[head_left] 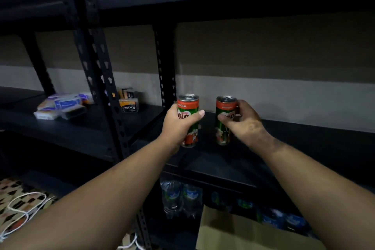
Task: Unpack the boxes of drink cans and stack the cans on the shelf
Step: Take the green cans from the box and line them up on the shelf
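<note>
Both forearms bare, no sleeves or jewellery.

A dark metal shelf (284, 148) holds two green and orange cans (189, 122) upright near its front edge, slightly apart. On the neighbouring shelf (67, 128) to the left lie small packets (60, 105) and boxes (128, 100).

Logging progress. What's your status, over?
Left hand grips one green-and-orange drink can; right hand grips another. Both over the black metal shelf. Nothing blocking.
</note>
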